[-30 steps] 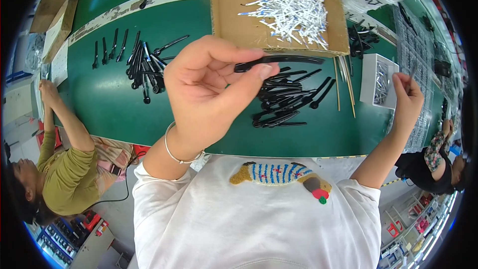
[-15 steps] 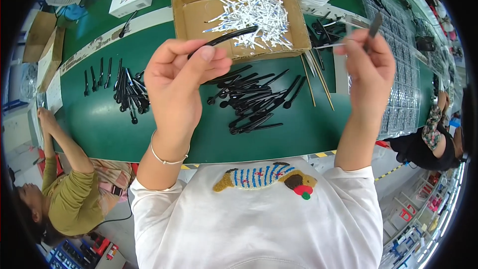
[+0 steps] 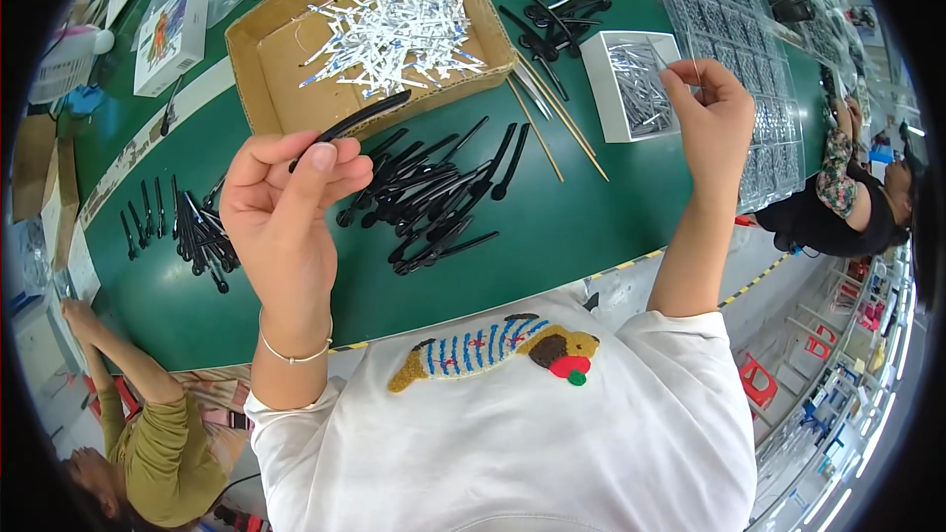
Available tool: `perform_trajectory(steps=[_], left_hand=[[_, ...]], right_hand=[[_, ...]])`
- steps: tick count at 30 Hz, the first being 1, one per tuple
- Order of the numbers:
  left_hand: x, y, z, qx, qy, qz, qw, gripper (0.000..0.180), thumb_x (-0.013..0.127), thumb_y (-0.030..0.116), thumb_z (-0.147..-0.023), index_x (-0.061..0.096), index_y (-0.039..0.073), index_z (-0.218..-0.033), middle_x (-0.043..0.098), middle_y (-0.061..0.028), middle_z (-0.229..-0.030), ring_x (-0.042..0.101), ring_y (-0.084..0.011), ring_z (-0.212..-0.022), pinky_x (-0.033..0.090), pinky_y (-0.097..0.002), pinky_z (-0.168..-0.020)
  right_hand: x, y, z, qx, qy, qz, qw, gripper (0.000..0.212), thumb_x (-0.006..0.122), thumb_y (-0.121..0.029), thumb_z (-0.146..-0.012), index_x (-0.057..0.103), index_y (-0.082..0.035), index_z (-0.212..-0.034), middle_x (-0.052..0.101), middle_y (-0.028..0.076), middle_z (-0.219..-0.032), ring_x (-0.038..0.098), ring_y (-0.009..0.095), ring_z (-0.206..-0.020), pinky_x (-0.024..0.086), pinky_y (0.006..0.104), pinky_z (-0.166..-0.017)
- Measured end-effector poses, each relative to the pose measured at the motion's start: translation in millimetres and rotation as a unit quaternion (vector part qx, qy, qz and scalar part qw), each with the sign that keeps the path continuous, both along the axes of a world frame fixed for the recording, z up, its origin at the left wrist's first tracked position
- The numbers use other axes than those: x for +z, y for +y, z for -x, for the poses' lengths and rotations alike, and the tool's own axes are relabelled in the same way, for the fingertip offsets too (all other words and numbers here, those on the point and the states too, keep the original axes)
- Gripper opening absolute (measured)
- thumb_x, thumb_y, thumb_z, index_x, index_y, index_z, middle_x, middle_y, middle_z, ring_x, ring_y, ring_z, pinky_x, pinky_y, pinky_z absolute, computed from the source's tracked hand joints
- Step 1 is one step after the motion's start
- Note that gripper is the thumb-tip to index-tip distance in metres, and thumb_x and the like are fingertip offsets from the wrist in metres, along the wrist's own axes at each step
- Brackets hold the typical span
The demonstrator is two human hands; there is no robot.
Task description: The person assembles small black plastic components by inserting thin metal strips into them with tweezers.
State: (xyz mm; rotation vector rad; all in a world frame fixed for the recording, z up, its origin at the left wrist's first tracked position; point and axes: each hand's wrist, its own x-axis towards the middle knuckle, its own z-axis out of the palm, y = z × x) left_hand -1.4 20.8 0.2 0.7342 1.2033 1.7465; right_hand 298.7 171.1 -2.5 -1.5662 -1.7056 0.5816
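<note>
My left hand pinches a slim, curved black plastic strip between thumb and fingers, above the table. The strip's free end points up and right, over the near edge of a cardboard box. My right hand is at the right edge of a small white box filled with thin silvery strips. Its thumb and forefinger are closed together; a faint thin line shows by the fingertips, too fine to name. Below the cardboard box lies a pile of black strips with rounded ends.
The cardboard box holds many white and blue paper slips. Wooden sticks and tweezers lie beside it. More black strips lie left. Clear compartment trays stand right. Co-workers sit at both sides.
The view has turned, so the table has shifted left. My right hand no longer shows the dark blade-like piece seen by its fingers; the white box beside it has come into view. The left still holds its strip.
</note>
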Motion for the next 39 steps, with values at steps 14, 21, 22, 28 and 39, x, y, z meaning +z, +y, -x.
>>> perform_trajectory(steps=[14,21,22,28,39], left_hand=[[4.2,-1.4,-3.4,-0.006,-0.036,0.036,0.999,0.011,0.059,-0.001,-0.086,0.057,-0.004,-0.096,0.067,-0.0178,-0.087,0.068,-0.0228,-0.073,0.059,-0.0306,-0.065],[8.2,-1.0,4.6,-0.037,-0.113,0.074,0.990,0.012,0.062,-0.002,-0.083,0.060,-0.004,-0.095,0.068,-0.0169,-0.088,0.069,-0.0213,-0.074,0.059,-0.0295,-0.067],[7.6,-1.9,5.9,-0.040,-0.106,0.069,0.991,0.011,0.062,-0.003,-0.083,0.060,-0.004,-0.094,0.068,-0.0166,-0.088,0.069,-0.0211,-0.074,0.059,-0.0293,-0.067],[7.5,-5.3,14.9,-0.035,-0.109,0.041,0.993,0.012,0.063,-0.007,-0.081,0.060,-0.005,-0.092,0.067,-0.0172,-0.090,0.068,-0.0215,-0.079,0.059,-0.0299,-0.071],[2.1,-12.9,10.0,0.027,0.160,-0.047,0.986,0.016,0.062,-0.014,-0.078,0.059,-0.007,-0.092,0.065,-0.0151,-0.091,0.067,-0.0235,-0.085,0.058,-0.0307,-0.073]], right_hand=[[24.3,-41.0,62.1,0.202,-0.105,-0.188,0.955,0.015,0.068,0.000,-0.066,0.066,-0.005,-0.081,0.063,0.004,-0.076,0.055,0.015,-0.056,0.044,0.0248,-0.049],[7.7,-51.3,133.9,0.378,-0.149,-0.431,0.806,0.020,0.063,-0.007,-0.059,0.061,-0.004,-0.078,0.058,0.005,-0.080,0.057,0.014,-0.058,0.045,0.0243,-0.046],[4.4,-47.9,139.2,0.379,-0.135,-0.464,0.789,0.020,0.062,-0.010,-0.060,0.061,-0.004,-0.079,0.057,0.005,-0.080,0.057,0.013,-0.058,0.044,0.0233,-0.046],[11.2,-55.5,152.7,0.430,0.009,-0.296,0.853,0.022,0.067,0.002,-0.060,0.062,-0.003,-0.081,0.061,0.006,-0.076,0.059,0.017,-0.059,0.048,0.0263,-0.049],[30.9,-60.1,143.0,0.404,0.074,-0.181,0.894,0.018,0.074,0.006,-0.064,0.067,0.000,-0.079,0.063,0.008,-0.070,0.061,0.019,-0.062,0.046,0.0244,-0.050]])
